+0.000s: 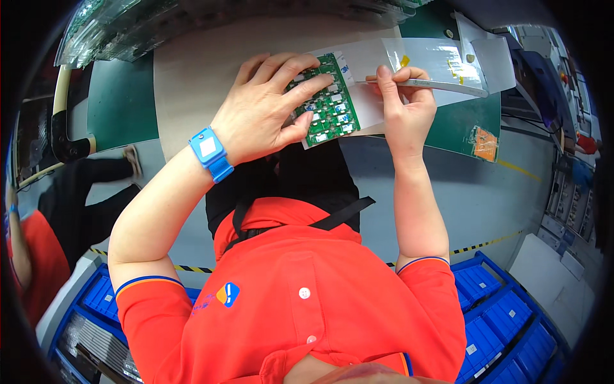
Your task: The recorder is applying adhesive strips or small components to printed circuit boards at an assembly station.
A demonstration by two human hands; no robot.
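Circuit-board panel [336, 105] lies at the bench's [121, 105] near edge, left hand's [262, 96] fingers spread across it; right hand [409, 105] pinches metal tweezers [454, 87]. Clear plastic trays [118, 29] crowd the bench's far left; blue bins [515, 313] sit well apart from it, contents unclear.

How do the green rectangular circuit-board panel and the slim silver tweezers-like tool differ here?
The green rectangular circuit-board panel is broad; the slim silver tweezers-like tool is narrow. The panel is partly covered by the left hand, while the tool is pinched in the right hand. Both are in contact with a hand.
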